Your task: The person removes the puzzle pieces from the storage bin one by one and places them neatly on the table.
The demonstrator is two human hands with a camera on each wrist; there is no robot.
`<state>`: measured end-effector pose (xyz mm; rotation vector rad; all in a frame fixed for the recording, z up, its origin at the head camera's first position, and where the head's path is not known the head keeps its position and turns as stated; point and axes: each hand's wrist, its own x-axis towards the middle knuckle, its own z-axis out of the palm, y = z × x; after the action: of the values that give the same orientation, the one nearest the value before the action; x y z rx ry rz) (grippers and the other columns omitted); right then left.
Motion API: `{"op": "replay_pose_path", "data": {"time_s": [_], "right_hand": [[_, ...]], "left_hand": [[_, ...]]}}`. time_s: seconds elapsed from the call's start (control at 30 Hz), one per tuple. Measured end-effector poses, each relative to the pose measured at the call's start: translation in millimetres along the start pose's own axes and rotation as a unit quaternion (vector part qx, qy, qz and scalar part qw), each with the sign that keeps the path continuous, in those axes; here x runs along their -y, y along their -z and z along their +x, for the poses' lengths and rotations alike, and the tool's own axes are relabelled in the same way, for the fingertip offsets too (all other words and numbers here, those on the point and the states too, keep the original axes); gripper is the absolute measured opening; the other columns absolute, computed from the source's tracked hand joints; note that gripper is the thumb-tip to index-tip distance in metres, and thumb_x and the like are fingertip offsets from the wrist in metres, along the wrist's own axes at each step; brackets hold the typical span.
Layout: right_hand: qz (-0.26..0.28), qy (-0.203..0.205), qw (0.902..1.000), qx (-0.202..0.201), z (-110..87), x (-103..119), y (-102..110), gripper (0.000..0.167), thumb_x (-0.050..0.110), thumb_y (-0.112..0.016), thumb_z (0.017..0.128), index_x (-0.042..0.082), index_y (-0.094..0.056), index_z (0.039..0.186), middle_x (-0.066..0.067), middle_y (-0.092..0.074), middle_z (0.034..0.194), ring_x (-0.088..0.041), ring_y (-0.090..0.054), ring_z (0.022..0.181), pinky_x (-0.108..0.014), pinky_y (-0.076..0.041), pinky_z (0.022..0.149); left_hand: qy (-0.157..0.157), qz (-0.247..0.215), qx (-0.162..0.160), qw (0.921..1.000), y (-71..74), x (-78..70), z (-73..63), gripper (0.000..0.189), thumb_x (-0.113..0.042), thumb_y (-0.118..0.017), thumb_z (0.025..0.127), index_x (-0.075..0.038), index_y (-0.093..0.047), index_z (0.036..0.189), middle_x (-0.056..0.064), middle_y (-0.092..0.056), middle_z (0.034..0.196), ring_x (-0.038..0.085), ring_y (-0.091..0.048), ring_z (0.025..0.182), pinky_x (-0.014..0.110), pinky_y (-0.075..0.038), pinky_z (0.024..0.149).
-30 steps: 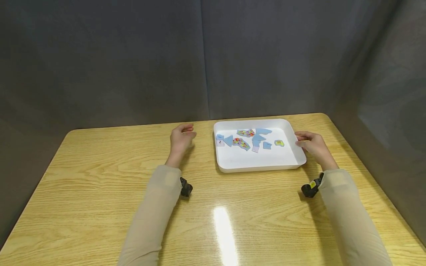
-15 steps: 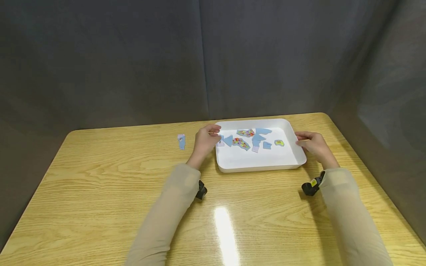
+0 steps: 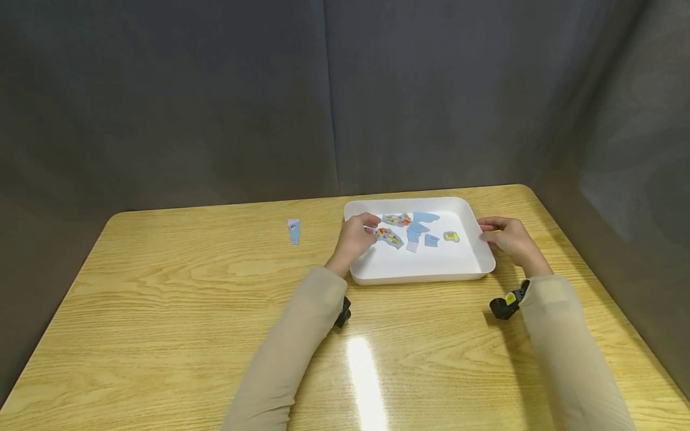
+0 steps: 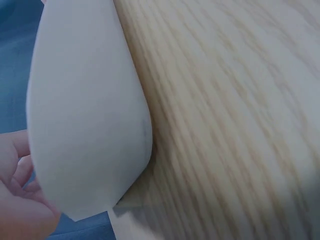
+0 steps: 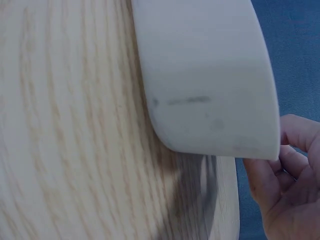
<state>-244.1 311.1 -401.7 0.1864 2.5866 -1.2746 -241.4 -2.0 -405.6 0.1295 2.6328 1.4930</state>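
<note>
On the left part of our wooden bench (image 3: 162,287) lies one small blue puzzle piece (image 3: 293,230), flat on the wood and all alone. It is well apart from the white tray (image 3: 426,269).

Next comes our left hand (image 3: 357,234). It reaches over the left rim of the tray, and its fingers (image 3: 372,222) are curled down over the pieces at the left end of the tray. They seem to pinch a piece there, but the hand hides it, so we cannot tell for sure. In the left wrist view we see the outer wall of the tray (image 4: 85,115) very close up, with the bench (image 4: 235,125) beside it and a bit of our hand (image 4: 20,200) at the bottom corner.

Inside the tray lie more flat pieces. A piece with many colours (image 3: 389,236) is just beside our left fingers. Another piece with many colours (image 3: 397,219) lies behind it. Plain blue pieces (image 3: 420,221) lie in the middle, a small pale piece (image 3: 412,246) is in front of them, and a little yellow and green piece (image 3: 451,237) lies further right.

Our right hand (image 3: 507,238) is at the right side of the tray. Its fingers are bent and touch the rim there. In the right wrist view the curled fingers (image 5: 292,165) sit right at the edge of the tray (image 5: 210,75).
</note>
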Motion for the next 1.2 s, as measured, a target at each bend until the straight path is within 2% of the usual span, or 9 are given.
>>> {"op": "replay_pose_path", "data": {"time_s": [0.23, 0.5, 0.73, 0.87, 0.97, 1.1, 1.2], "right_hand": [[-0.008, -0.014, 0.9996, 0.021, -0.7, 1, 2, 0.048, 0.006, -0.050, 0.095, -0.006, -0.039, 0.140, -0.021, -0.047, 0.129, -0.005, -0.050, 0.088, -0.019, -0.051, 0.077], [0.002, -0.013, 0.9992, 0.039, 0.5, 0, 4, 0.049, 0.005, -0.050, 0.095, -0.008, -0.037, 0.140, -0.021, -0.047, 0.128, 0.004, -0.051, 0.082, -0.011, -0.050, 0.071], [0.021, -0.011, 0.9981, 0.058, -0.5, 0, 6, 0.053, 0.007, -0.052, 0.093, -0.009, -0.035, 0.141, -0.015, -0.051, 0.119, 0.009, -0.053, 0.078, -0.012, -0.051, 0.073], [0.008, -0.012, 0.9990, 0.043, -0.5, 0, 5, 0.053, 0.018, -0.053, 0.096, -0.005, -0.038, 0.141, -0.017, -0.050, 0.127, 0.008, -0.052, 0.078, -0.014, -0.051, 0.076], [0.001, -0.016, 0.9996, 0.022, -0.4, 0, 3, 0.055, 0.027, -0.053, 0.097, -0.003, -0.041, 0.140, -0.021, -0.046, 0.136, 0.009, -0.051, 0.078, -0.015, -0.051, 0.077], [0.005, -0.012, 0.9999, 0.006, -0.4, 0, 0, 0.054, 0.028, -0.052, 0.097, -0.004, -0.042, 0.139, -0.025, -0.043, 0.141, 0.011, -0.049, 0.076, -0.014, -0.050, 0.077], [0.009, -0.010, 0.9999, 0.001, 0.0, 0, -2, 0.052, 0.025, -0.051, 0.098, -0.005, -0.042, 0.139, -0.025, -0.043, 0.142, 0.012, -0.048, 0.076, -0.012, -0.049, 0.074]], "left_hand": [[0.010, 0.012, -0.002, 0.9999, -6.7, 0.4, 3.2, 0.038, 0.009, -0.056, 0.080, -0.001, -0.066, 0.115, 0.015, -0.069, 0.112, 0.028, -0.066, 0.103, 0.034, -0.054, 0.087], [0.019, 0.015, 0.000, 0.9997, -16.4, 1.9, 7.6, 0.039, 0.010, -0.056, 0.079, 0.000, -0.066, 0.115, 0.015, -0.068, 0.112, 0.028, -0.064, 0.103, 0.031, -0.053, 0.085], [0.020, 0.036, -0.004, 0.9991, -20.6, 5.5, 7.1, 0.042, 0.010, -0.055, 0.078, -0.001, -0.066, 0.117, 0.015, -0.066, 0.121, 0.026, -0.062, 0.108, 0.034, -0.050, 0.092], [0.025, 0.039, 0.014, 0.9988, -21.0, 6.7, 6.8, 0.045, 0.008, -0.058, 0.078, -0.001, -0.063, 0.122, 0.015, -0.064, 0.124, 0.026, -0.060, 0.105, 0.034, -0.050, 0.091], [0.021, 0.057, 0.031, 0.9977, -21.7, 6.9, 6.8, 0.045, 0.006, -0.061, 0.080, -0.001, -0.061, 0.125, 0.015, -0.064, 0.123, 0.026, -0.060, 0.108, 0.034, -0.049, 0.096], [0.010, 0.096, 0.055, 0.9939, -22.8, 6.9, 5.5, 0.041, 0.000, -0.067, 0.083, -0.002, -0.061, 0.124, 0.013, -0.065, 0.123, 0.026, -0.059, 0.117, 0.034, -0.046, 0.103], [0.007, 0.115, 0.068, 0.9910, -23.1, 6.5, 3.2, 0.041, -0.005, -0.071, 0.083, -0.004, -0.062, 0.123, 0.012, -0.065, 0.121, 0.025, -0.059, 0.115, 0.034, -0.047, 0.101]]}}
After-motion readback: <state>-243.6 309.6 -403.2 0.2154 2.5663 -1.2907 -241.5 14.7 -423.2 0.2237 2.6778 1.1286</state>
